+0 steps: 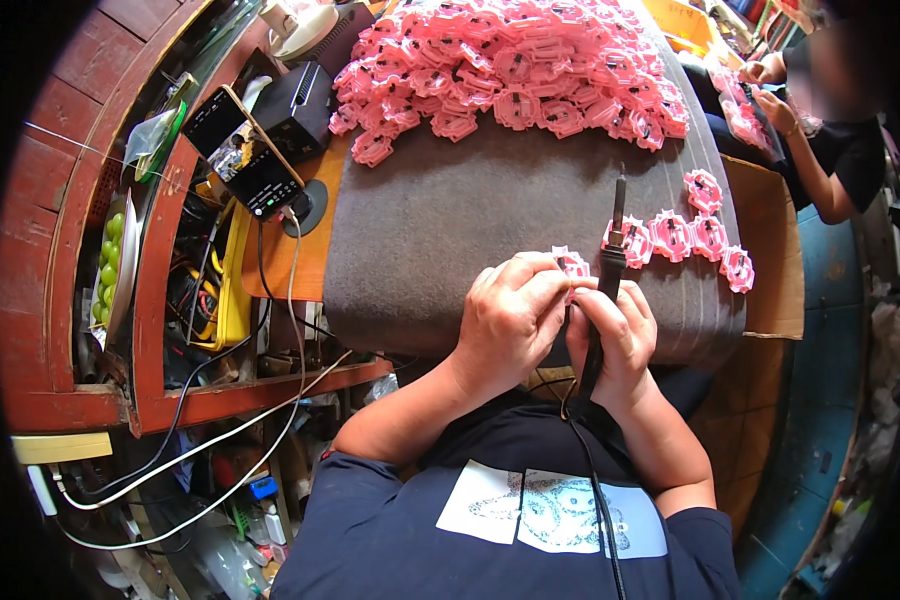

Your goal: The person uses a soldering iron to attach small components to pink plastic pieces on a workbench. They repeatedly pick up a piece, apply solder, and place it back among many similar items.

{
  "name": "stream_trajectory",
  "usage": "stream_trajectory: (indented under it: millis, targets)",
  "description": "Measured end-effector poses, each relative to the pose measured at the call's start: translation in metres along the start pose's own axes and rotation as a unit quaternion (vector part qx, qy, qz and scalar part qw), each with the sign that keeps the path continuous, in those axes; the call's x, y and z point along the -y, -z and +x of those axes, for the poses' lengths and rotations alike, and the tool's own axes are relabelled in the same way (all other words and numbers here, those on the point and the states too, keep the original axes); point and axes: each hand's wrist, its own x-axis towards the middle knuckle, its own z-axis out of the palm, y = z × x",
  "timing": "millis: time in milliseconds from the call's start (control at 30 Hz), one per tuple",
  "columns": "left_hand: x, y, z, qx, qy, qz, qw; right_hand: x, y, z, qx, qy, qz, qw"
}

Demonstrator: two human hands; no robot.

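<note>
Broadly, a work table topped with a dark grey mat [450,220] spreads toward 12 o'clock. Up there sits a wide heap of glossy pink plastic parts with black insides [510,70]. Several loose pink parts [708,237] lie between 2 and 3 o'clock. A slim black soldering iron with a metal shaft [612,262] points its tip toward 12, its cable trailing toward 6. The bare left hand [510,310] is bent, thumb and fingertips pinching a single small pink plastic part [568,262] at its 2 o'clock. Toward its 3 o'clock, the bare right hand [620,335] has curled fingers, gripping the iron's handle; whether its fingertips also pinch the part, I cannot tell.
</note>
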Motion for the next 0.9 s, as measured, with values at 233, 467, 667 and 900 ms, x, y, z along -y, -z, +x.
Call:
stream_trajectory:
  millis: [233, 467, 667, 900]
  targets:
    - [0.001, -0.002, -0.002, -0.007, -0.017, 0.026, 0.999, 0.002, 0.007, 0.0, -0.031, -0.009, 0.031, 0.999]
    - [0.0, -0.004, -0.001, -0.005, -0.017, 0.03, 0.999, 0.021, 0.038, -0.035, -0.044, -0.101, 0.111, 0.988]
    - [-0.002, 0.0, -0.001, 0.008, -0.012, 0.036, 0.999, 0.022, 0.061, -0.02, 0.024, -0.01, 0.035, 0.999]
    - [-0.002, -0.001, -0.001, 0.014, -0.019, 0.041, 0.999, 0.03, 0.057, -0.021, 0.032, 0.016, 0.038, 0.999]
